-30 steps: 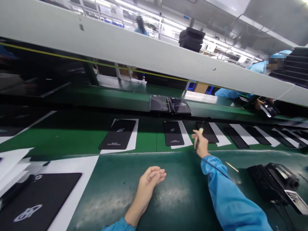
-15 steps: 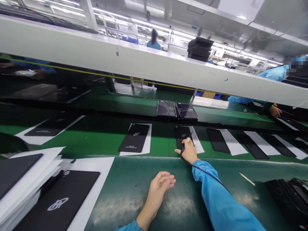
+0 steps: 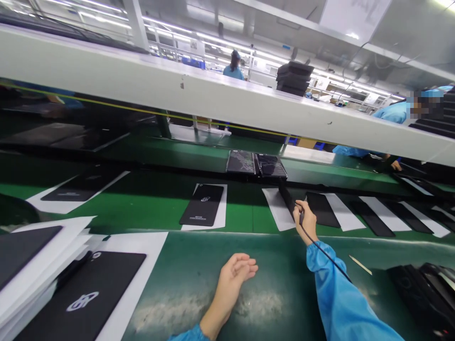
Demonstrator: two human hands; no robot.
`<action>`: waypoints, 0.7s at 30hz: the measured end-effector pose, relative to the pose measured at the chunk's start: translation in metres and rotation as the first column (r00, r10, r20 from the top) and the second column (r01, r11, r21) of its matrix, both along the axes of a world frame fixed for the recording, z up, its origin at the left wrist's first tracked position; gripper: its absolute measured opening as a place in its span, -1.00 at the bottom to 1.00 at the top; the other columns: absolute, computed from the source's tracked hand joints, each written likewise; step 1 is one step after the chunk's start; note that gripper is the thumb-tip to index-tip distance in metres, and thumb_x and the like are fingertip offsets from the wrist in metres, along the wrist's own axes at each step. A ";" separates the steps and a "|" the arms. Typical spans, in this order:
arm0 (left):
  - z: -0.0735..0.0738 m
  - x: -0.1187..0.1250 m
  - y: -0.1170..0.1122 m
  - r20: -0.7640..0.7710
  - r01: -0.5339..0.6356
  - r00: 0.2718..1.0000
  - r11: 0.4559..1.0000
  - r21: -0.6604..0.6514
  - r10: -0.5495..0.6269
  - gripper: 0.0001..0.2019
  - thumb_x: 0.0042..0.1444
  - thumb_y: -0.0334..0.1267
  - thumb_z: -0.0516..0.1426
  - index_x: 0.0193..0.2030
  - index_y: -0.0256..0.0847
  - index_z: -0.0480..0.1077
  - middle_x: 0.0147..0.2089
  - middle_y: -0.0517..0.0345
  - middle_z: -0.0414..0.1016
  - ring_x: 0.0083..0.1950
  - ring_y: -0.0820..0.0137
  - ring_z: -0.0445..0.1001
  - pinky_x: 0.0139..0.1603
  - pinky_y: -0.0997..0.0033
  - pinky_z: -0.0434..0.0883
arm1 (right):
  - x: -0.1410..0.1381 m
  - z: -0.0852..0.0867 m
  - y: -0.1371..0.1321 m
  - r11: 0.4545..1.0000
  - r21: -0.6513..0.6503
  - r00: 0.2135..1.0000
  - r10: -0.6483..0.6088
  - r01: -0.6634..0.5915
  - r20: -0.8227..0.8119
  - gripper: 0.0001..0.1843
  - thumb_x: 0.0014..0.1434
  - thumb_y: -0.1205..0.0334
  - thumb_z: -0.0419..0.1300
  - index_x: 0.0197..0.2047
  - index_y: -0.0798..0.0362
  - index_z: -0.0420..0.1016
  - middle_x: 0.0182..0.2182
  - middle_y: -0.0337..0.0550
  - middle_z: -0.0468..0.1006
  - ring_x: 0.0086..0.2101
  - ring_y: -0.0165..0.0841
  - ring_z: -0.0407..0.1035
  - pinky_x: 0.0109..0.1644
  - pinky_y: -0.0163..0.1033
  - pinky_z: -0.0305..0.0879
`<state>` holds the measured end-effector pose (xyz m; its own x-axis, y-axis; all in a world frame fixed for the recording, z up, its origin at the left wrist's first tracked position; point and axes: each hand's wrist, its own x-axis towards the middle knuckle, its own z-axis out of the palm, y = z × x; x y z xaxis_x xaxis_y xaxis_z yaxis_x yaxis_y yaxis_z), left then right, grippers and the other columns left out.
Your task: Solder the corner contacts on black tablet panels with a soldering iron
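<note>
My right hand (image 3: 304, 220) grips the edge of a black tablet (image 3: 286, 199), which stands tilted up on its side. The same hand also holds a thin pen-like tool (image 3: 305, 197) with a black cord (image 3: 332, 256) running back along the sleeve. Beside the raised tablet lies a white sheet (image 3: 275, 208). My left hand (image 3: 236, 277) hovers over the near green bench (image 3: 185, 279), palm inward, fingers loosely curved, with nothing in it. Left of the right hand, another black tablet (image 3: 202, 206) lies logo-up on its white sheet.
More black tablets (image 3: 373, 219) and white sheets line the green belt (image 3: 245, 208). At near left sit a stack of white sheets (image 3: 42, 265) and a large tablet (image 3: 85, 289). A thin stick (image 3: 360, 265) and a black object (image 3: 419, 293) lie right. Co-workers are beyond the white beam (image 3: 213, 97).
My right hand has moved right and lifted the tablet from lying flat onto its side, baring the sheet. My left hand has barely moved.
</note>
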<state>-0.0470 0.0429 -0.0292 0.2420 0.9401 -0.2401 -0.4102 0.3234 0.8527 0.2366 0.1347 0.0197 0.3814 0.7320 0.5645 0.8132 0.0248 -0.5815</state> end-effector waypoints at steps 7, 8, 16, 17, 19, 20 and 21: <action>0.004 0.001 -0.001 0.015 -0.030 0.999 1.000 0.000 0.030 -0.55 -0.11 -0.02 0.39 -0.17 -0.26 0.44 -0.16 -0.17 0.64 -0.18 0.12 0.63 -0.08 0.13 0.52 | 0.027 0.029 -0.015 0.972 0.227 0.996 -0.037 0.054 -0.079 -0.62 0.32 0.04 -0.03 -0.15 0.12 0.49 -0.28 -0.08 0.51 -0.32 -0.30 0.40 -0.16 -0.22 0.29; 0.004 0.001 0.000 0.020 -0.052 0.998 0.999 0.011 0.052 -0.55 -0.10 -0.02 0.38 -0.16 -0.26 0.43 -0.16 -0.18 0.64 -0.18 0.12 0.63 -0.08 0.13 0.52 | 0.027 0.032 -0.022 0.970 0.239 0.996 -0.018 0.040 -0.093 -0.64 0.31 0.02 0.00 -0.18 0.12 0.48 -0.29 -0.09 0.51 -0.31 -0.31 0.40 -0.15 -0.22 0.30; 0.014 -0.011 0.005 -0.017 -0.215 0.976 0.975 0.061 0.216 -0.48 -0.02 0.03 0.33 0.03 -0.19 0.42 0.08 -0.12 0.56 0.02 0.15 0.55 0.01 0.27 0.45 | -0.015 0.005 -0.093 0.959 0.081 0.934 0.282 -0.270 -0.222 -0.74 0.29 0.05 0.12 -0.33 0.02 0.47 -0.35 -0.14 0.62 -0.31 -0.26 0.51 -0.16 -0.20 0.40; 0.014 -0.011 0.004 -0.022 -0.168 0.985 0.985 0.044 0.169 -0.50 -0.02 0.03 0.33 0.00 -0.21 0.44 -0.01 -0.09 0.59 -0.07 0.18 0.57 -0.07 0.32 0.46 | -0.021 -0.001 -0.098 0.948 0.051 0.913 0.317 -0.315 -0.258 -0.74 0.30 0.05 0.11 -0.34 0.01 0.46 -0.34 -0.14 0.63 -0.30 -0.26 0.52 -0.15 -0.20 0.40; 0.015 -0.009 0.002 -0.018 -0.104 0.994 0.995 0.005 0.104 -0.54 -0.03 0.02 0.33 -0.08 -0.22 0.45 -0.23 0.03 0.62 -0.27 0.28 0.56 -0.26 0.40 0.44 | -0.031 -0.010 -0.104 0.932 0.012 0.879 0.345 -0.361 -0.329 -0.75 0.31 0.06 0.10 -0.32 0.00 0.46 -0.32 -0.13 0.63 -0.26 -0.25 0.53 -0.14 -0.19 0.41; 0.016 -0.008 0.000 -0.004 -0.091 0.996 0.996 -0.011 0.091 -0.55 -0.04 0.01 0.34 -0.10 -0.22 0.43 -0.32 0.09 0.60 -0.34 0.31 0.54 -0.31 0.42 0.42 | -0.035 -0.014 -0.105 0.934 0.009 0.873 0.338 -0.358 -0.351 -0.75 0.31 0.06 0.11 -0.31 0.00 0.47 -0.31 -0.13 0.63 -0.24 -0.24 0.52 -0.13 -0.19 0.41; 0.016 -0.007 0.000 0.015 -0.090 0.996 0.996 -0.026 0.090 -0.56 -0.06 0.00 0.35 -0.12 -0.20 0.42 -0.37 0.14 0.58 -0.39 0.34 0.52 -0.35 0.44 0.40 | -0.037 -0.017 -0.106 0.940 0.017 0.875 0.322 -0.340 -0.361 -0.76 0.30 0.05 0.12 -0.31 0.00 0.47 -0.31 -0.13 0.63 -0.24 -0.24 0.52 -0.12 -0.18 0.41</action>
<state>-0.0543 0.0425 -0.0127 0.1609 0.9520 -0.2605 -0.4522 0.3057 0.8379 0.2001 0.0291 0.0032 0.2799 0.8724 0.4007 0.5026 0.2225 -0.8354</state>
